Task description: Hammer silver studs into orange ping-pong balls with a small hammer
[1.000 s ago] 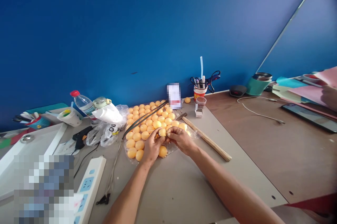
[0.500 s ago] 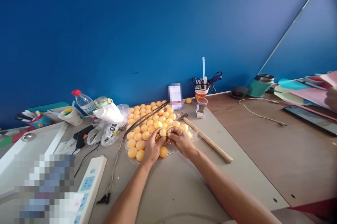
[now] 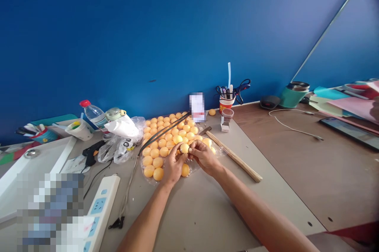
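Between my two hands is an orange ping-pong ball (image 3: 184, 148), held just above a clear plastic bag of more orange balls (image 3: 163, 143). The fingers of my left hand (image 3: 174, 164) pinch the ball from its left side. My right hand (image 3: 205, 158) is closed at its right side, thumb and index finger together against it. Whether something small sits between the right fingertips is too small to tell. Below the held ball, another orange ball (image 3: 185, 170) lies by my left fingers. A dark strap (image 3: 166, 131) lies across the bag.
Right of the bag lies a hammer with a wooden handle (image 3: 233, 156). A cup of pens (image 3: 226, 102) stands at the back. Leftward are a glue gun (image 3: 92, 152), a power strip (image 3: 102, 208) and a water bottle (image 3: 94, 115). Another person's hand (image 3: 375, 110) shows at the far right.
Both hands stay around the ball at nearly the same spot, with only a slight shift. At the far right, the other person's hand and pink paper have moved a little.
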